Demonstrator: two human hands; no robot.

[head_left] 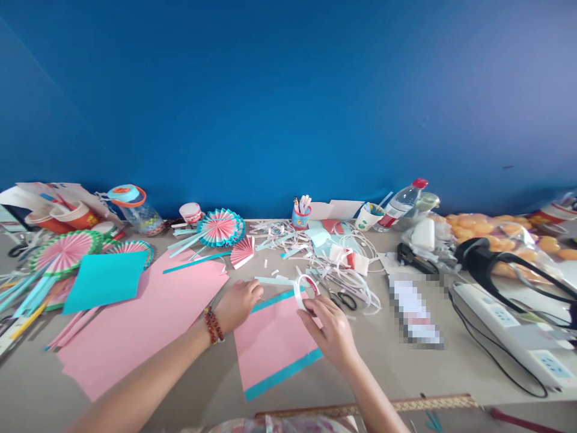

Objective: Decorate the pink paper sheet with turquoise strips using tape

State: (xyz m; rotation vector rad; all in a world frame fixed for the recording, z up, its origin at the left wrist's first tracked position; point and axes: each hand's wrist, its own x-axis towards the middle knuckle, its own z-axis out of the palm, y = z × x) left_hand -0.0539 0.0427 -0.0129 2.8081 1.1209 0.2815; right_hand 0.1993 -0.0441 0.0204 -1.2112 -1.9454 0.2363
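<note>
Two blue strips (283, 376) edge the pink paper sheet (277, 340) at its 12 and 6 o'clock sides; their long axes run parallel, from 8 to 2 o'clock. The sheet lies flat on the table (374, 373), between and below the hands. The right hand (331, 331) pinches the white tape roll (298, 296) at its 4 o'clock rim, fingers nearly closed; the roll stands on edge, opening toward the camera. The left hand (241, 304), at the sheet's 11 o'clock corner, has curled fingers; their grip cannot be determined. Scissors (347, 300) lie at the roll's 3 o'clock.
</note>
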